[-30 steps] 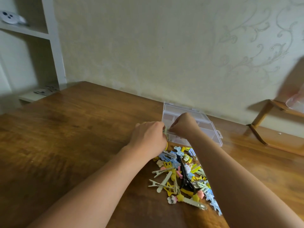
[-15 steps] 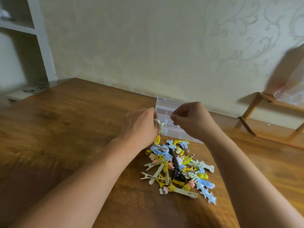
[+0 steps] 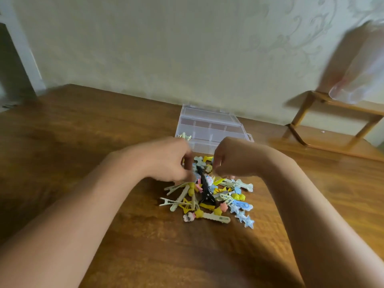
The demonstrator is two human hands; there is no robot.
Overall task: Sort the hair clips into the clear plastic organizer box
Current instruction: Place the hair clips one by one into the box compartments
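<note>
A clear plastic organizer box [image 3: 239,129] lies open on the wooden table [image 3: 83,132] by the wall. One pale green clip [image 3: 185,136] sits in its front left compartment. Just in front of the box lies a heap of hair clips [image 3: 220,196] in yellow, blue, pink and pale green, with a long black clip [image 3: 205,192] across the middle. My left hand [image 3: 164,159] reaches down with curled fingers into the heap's far left edge. My right hand [image 3: 236,156] hovers with curled fingers over the heap's far right edge. Blur hides whether either hand holds a clip.
A low wooden rack [image 3: 332,119] stands on the table at the far right, with a clear plastic bag [image 3: 357,80] above it. The wall runs right behind the box. A white shelf unit [image 3: 12,65] stands at the far left.
Both hands have drawn back from the box and dropped onto the heap. The pale green clip that was between them now lies in the box.
</note>
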